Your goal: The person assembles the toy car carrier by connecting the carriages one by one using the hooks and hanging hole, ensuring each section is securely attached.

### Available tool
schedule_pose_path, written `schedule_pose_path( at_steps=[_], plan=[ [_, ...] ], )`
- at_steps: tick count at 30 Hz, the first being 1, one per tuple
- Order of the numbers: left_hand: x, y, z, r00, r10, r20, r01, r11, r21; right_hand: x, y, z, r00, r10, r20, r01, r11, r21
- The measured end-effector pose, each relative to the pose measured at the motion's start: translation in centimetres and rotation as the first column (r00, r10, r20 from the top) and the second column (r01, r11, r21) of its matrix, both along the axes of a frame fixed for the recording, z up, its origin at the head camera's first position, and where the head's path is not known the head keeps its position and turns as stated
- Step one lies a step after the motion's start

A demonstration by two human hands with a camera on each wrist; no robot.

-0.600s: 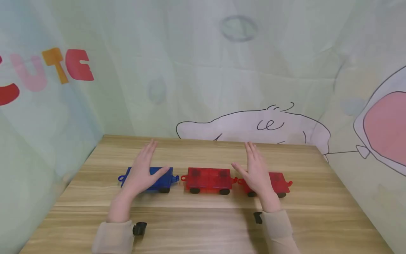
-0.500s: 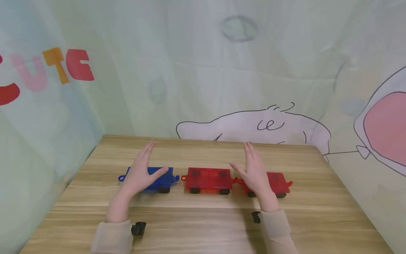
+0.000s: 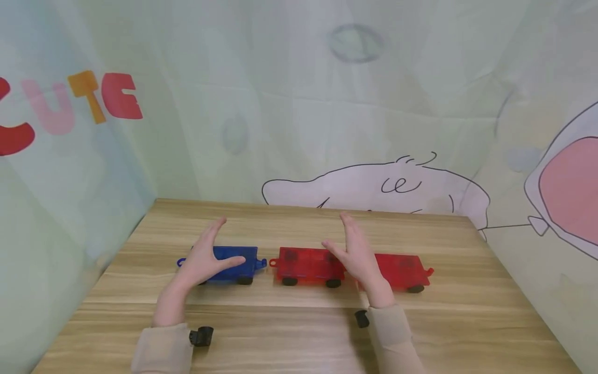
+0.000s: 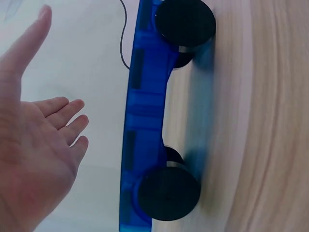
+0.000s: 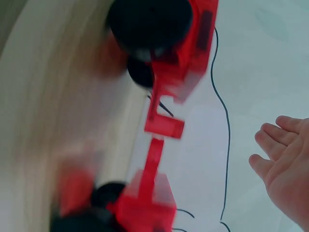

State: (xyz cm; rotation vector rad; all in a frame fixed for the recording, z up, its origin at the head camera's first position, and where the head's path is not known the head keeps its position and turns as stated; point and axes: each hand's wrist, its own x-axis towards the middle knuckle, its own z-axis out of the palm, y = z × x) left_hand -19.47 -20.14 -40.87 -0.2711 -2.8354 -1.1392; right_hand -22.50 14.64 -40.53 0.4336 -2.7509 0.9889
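Observation:
Three toy wagons with black wheels stand in a row on the wooden table. At the left is a blue wagon, seen from its side in the left wrist view. The left hand hovers over its left part, thumb and fingers spread, touching nothing. A red wagon stands in the middle, and another red wagon at the right. Between these two hovers the right hand, its fingers extended and empty, hiding their joint from the head view. A red hook shows in the right wrist view.
The wooden table reaches back to a pale printed cloth behind and beside it. A small black device sits at the left wrist and another black device at the right wrist.
The right hand has moved left, from over the right red wagon to between the two red wagons. The left hand has shifted slightly and its fingertips are lower. The wagons stay in place.

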Motion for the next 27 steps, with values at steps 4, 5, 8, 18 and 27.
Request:
schedule_pose_path(
  at_steps=[4,5,8,18,27],
  plan=[
    [-0.1,-0.4,-0.4,1.0,0.001,0.022,-0.001,1.0,0.003,0.0,-0.9,-0.3,0.998,0.027,0.051,-0.026,0.999,-0.021],
    [-0.1,-0.4,-0.5,1.0,-0.001,0.025,0.001,1.0,0.005,0.0,-1.1,-0.4,0.998,0.033,0.059,-0.032,0.999,-0.021],
    [-0.2,-0.7,-0.8,0.999,-0.006,0.032,0.006,1.0,0.016,0.0,-1.7,-0.7,0.996,0.055,0.071,-0.054,0.998,-0.02],
    [-0.1,-1.6,-1.3,0.994,-0.053,0.098,0.045,0.996,0.075,-0.3,-3.3,-1.4,0.973,0.166,0.16,-0.176,0.983,0.05],
    [-0.4,-1.7,-2.0,0.991,-0.084,0.108,0.077,0.995,0.07,-0.6,-4.1,-1.5,0.932,0.25,0.263,-0.283,0.954,0.095]
  ],
)
